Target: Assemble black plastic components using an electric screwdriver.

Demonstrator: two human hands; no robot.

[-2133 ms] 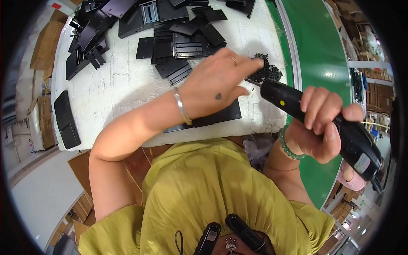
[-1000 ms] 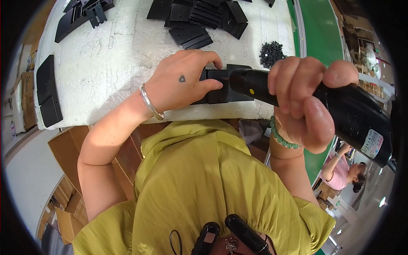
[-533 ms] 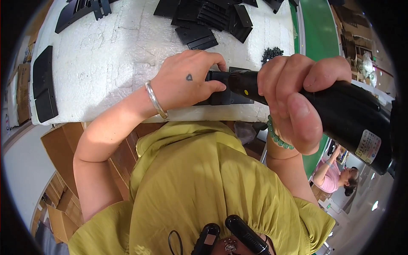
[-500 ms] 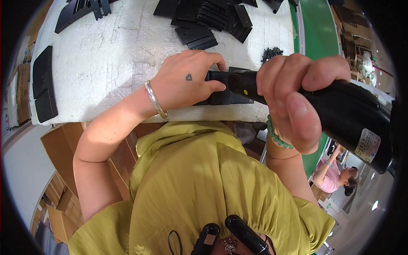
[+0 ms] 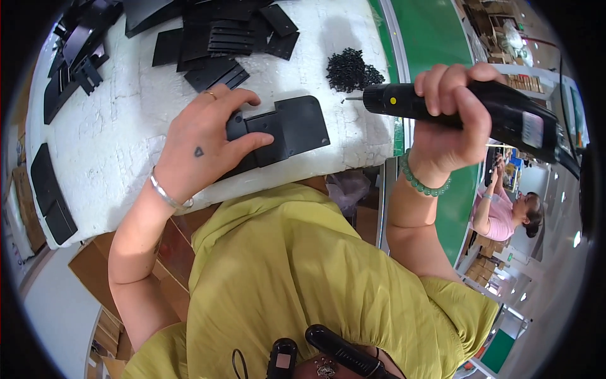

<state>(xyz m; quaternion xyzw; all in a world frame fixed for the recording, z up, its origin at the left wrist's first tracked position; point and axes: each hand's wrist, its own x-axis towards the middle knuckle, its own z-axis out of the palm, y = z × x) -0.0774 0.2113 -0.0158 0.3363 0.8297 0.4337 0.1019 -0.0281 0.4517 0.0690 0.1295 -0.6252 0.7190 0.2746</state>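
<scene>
My right hand point(image 5: 456, 120) is wrapped round a black electric screwdriver point(image 5: 514, 104) with a yellow dot near its nose. Its thin bit points left, just below a heap of small black screws point(image 5: 351, 71), and the tip touches or hovers by the heap's lower edge. On the white padded table, my left hand point(image 5: 201, 140) holds a flat black panel point(image 5: 302, 126) down near the front edge. The thumb lies on a smaller black piece set across the panel, and the forefinger reaches past its far side. The panel's left end is hidden under the hand.
Stacked black plates point(image 5: 230, 38) lie beyond my left hand, with more black parts point(image 5: 82, 50) at the far left. Another joined panel point(image 5: 50, 192) rests by the left edge. A green surface point(image 5: 429, 38) runs along the right, where a person in pink point(image 5: 495, 215) works.
The view has shifted right, bringing the screw heap fully into sight. The screwdriver has moved off the panel to the screws. My left hand stays on the panel.
</scene>
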